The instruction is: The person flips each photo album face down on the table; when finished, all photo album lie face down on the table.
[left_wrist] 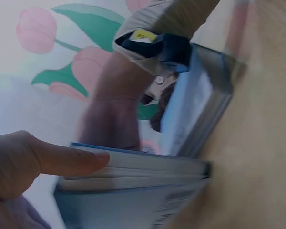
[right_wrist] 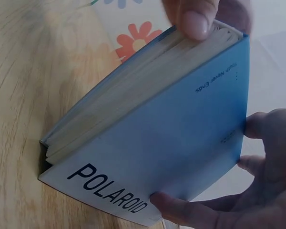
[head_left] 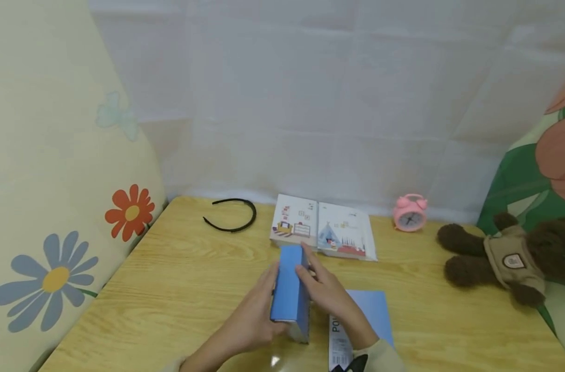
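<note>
A blue photo album (head_left: pixel 288 281) printed "POLAROID" stands on edge between both hands, its blue spine facing up in the head view. My left hand (head_left: pixel 253 313) grips it from the left, and in the left wrist view the thumb (left_wrist: pixel 81 162) lies along the page edges. From the other side my right hand (head_left: pixel 326 289) holds it, fingers bent at the spine and cover. The right wrist view shows the lettered cover (right_wrist: pixel 167 129) and slightly fanned pages. A second blue album (head_left: pixel 370 310) lies on the table, partly hidden beneath my right forearm.
An open picture book (head_left: pixel 340 227) lies just beyond the hands. A black headband (head_left: pixel 252 217) is at the back left, with a pink alarm clock (head_left: pixel 410 213) at the back right. A brown teddy bear (head_left: pixel 510 263) lies near the right edge. Flowered cushions flank the wooden table (head_left: pixel 184 289).
</note>
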`<action>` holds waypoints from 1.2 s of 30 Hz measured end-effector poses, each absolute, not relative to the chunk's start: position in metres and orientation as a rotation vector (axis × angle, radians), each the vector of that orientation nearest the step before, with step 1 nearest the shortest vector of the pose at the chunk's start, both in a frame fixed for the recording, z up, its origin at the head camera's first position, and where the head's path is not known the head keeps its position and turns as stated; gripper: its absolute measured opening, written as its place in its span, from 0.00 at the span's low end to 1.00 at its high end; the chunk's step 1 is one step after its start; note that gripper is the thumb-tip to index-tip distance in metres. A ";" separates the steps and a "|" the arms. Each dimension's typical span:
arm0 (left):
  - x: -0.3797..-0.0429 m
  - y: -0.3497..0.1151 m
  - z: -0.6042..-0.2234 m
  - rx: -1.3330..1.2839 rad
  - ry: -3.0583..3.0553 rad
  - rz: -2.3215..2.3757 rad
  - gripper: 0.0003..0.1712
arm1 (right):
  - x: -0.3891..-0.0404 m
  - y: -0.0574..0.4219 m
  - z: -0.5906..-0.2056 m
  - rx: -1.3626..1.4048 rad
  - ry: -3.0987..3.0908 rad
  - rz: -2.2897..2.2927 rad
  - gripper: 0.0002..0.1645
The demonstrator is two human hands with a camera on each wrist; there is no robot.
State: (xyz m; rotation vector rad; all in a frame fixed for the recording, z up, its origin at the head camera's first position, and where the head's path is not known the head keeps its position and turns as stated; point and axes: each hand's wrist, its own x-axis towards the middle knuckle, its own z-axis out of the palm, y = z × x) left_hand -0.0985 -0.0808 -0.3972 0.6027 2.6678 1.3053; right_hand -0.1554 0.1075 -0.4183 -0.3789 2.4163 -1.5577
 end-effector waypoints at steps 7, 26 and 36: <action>-0.103 -0.075 -0.450 0.578 2.333 1.761 0.69 | -0.154 0.107 -0.417 -0.339 2.426 -1.568 0.35; -0.095 -0.097 -0.451 0.661 2.591 1.368 0.60 | -0.137 0.124 -0.427 -0.394 2.446 -1.631 0.31; -0.084 -0.092 -0.443 0.650 2.637 0.910 0.50 | -0.122 0.124 -0.431 -0.321 2.720 -1.116 0.36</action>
